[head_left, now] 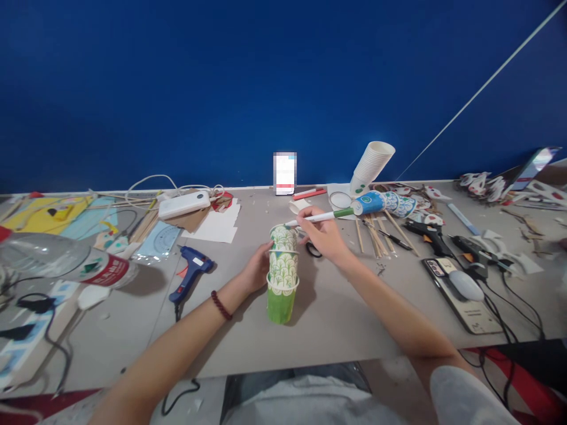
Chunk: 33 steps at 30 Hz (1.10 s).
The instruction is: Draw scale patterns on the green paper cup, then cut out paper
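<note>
A tower of patterned paper cups [283,271] stands on the table, its lowest part solid green and the cups above it covered in green scallops. My left hand [257,271] holds it from the left side, with some fingers hidden behind. In my right hand [323,233], pinched between thumb and fingers, is a white marker pen [325,217] with a green band. The pen's tip meets the rim of the top cup. Just behind the pen's far end lie blue patterned paper cups [372,202] on their side.
A blue glue gun [191,271] lies left, near a large water bottle [66,257] and a power strip [39,330]. A leaning stack of white cups [372,168] stands at the back. To the right are wooden sticks [376,239], black glue guns [427,236] and a phone [460,298] under a mouse [466,285].
</note>
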Each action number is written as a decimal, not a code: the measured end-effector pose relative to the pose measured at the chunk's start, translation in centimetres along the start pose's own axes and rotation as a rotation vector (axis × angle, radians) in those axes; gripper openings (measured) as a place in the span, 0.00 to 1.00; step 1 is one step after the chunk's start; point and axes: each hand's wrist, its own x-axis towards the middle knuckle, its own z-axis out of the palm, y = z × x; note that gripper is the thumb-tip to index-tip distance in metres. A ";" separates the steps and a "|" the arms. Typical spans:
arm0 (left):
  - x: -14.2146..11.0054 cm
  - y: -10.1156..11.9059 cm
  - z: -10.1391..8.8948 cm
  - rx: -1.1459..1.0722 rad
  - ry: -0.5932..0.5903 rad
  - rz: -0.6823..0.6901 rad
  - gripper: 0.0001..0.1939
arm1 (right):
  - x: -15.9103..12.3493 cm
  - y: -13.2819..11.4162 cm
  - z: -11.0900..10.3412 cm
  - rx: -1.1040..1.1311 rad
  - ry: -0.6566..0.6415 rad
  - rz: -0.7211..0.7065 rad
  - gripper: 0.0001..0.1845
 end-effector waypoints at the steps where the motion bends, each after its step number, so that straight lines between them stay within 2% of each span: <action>1: 0.0 0.0 0.0 -0.003 -0.006 0.002 0.25 | 0.0 0.0 0.0 0.006 0.000 -0.007 0.11; 7: -0.2 0.4 0.1 -0.086 -0.005 0.009 0.25 | 0.1 -0.4 -0.2 -0.013 -0.014 -0.030 0.13; 12: 0.1 0.7 -0.5 -0.150 -0.011 0.029 0.24 | -0.2 -0.9 -0.7 -0.238 0.016 -0.013 0.13; 16: 0.3 0.6 -1.0 -0.197 0.100 0.043 0.21 | -0.3 -1.2 -0.9 -0.327 -0.024 0.108 0.10; 19: 0.1 0.6 -0.9 -0.223 0.157 0.045 0.18 | -0.2 -0.9 -0.8 -0.297 -0.071 0.119 0.09; 22: -0.1 0.7 -0.6 -0.215 0.137 0.027 0.22 | -0.1 -0.5 -0.8 -0.238 -0.098 0.086 0.10; 26: -0.2 0.8 -0.7 -0.201 0.113 0.022 0.24 | 0.0 -0.7 -0.9 -0.227 -0.145 0.129 0.10; 30: -0.1 0.7 -1.1 -0.193 0.012 0.063 0.23 | 0.0 -1.1 -1.1 -0.219 -0.146 0.146 0.09; 33: 0.0 0.6 -1.2 -0.198 -0.043 0.069 0.27 | 0.2 -1.4 -1.4 -0.201 -0.128 0.120 0.09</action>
